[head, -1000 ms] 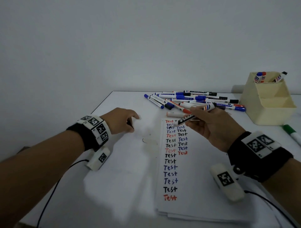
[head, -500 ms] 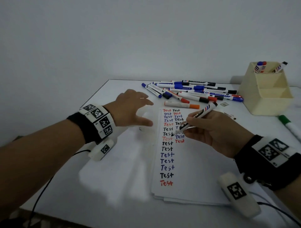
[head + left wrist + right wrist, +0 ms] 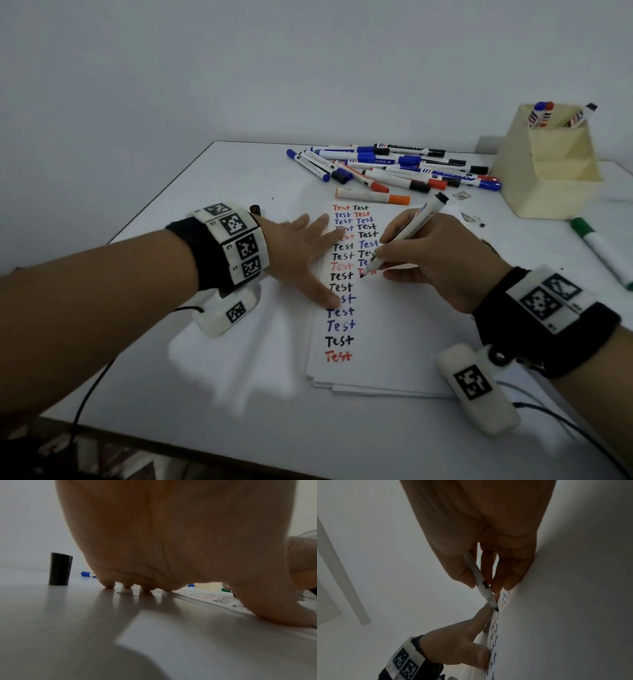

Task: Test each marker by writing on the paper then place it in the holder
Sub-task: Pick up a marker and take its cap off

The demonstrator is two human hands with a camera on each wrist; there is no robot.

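Black marker tip on the paper, left hand flat on the sheet's edge

The right hand (image 3: 442,260) pinches an uncapped black whiteboard marker (image 3: 404,234) between thumb and fingers, its tip touching the paper (image 3: 394,335) in the second column of "Test" words. The left hand (image 3: 301,253) lies with fingers straight and spread, grasping nothing — fingertips and thumb press the paper's left edge. A black cap (image 3: 60,568) stands upright on the white table (image 3: 219,404) just beyond the left wrist. Behind the paper lies a pile of markers (image 3: 394,168), blue, black and red capped. The cream holder (image 3: 548,164) stands at the far right with three markers in its rear compartment — a green marker (image 3: 603,251) lies in front of it.
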